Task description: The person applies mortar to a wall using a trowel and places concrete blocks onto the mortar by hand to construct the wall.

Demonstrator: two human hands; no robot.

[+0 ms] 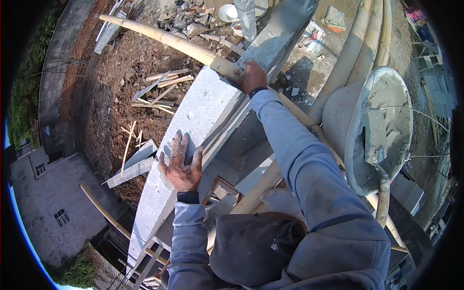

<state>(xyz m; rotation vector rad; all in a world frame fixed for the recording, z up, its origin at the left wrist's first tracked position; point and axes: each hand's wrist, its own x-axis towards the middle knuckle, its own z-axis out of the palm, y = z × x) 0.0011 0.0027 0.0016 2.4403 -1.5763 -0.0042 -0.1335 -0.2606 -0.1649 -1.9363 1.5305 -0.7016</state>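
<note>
My left hand (181, 166) lies with its fingers spread on the pale grey top of a long block wall (203, 99). The fingers of my right hand (253, 77) are closed around a wooden pole (179, 41) that crosses the wall; its fingertips are partly hidden. To the right of my right arm hangs or stands a bucket (338, 116) of grey mortar (386, 128), with a wire handle. A trowel (383, 186) rests in it, its handle over the rim and its blade largely hidden.
Far below on the left are brown earth, loose wooden strips (162, 89) and grey boards (133, 166). Thick bamboo poles (355, 53) run past the bucket at upper right. Rubble (195, 29) and a white bowl (228, 13) lie beyond the wall.
</note>
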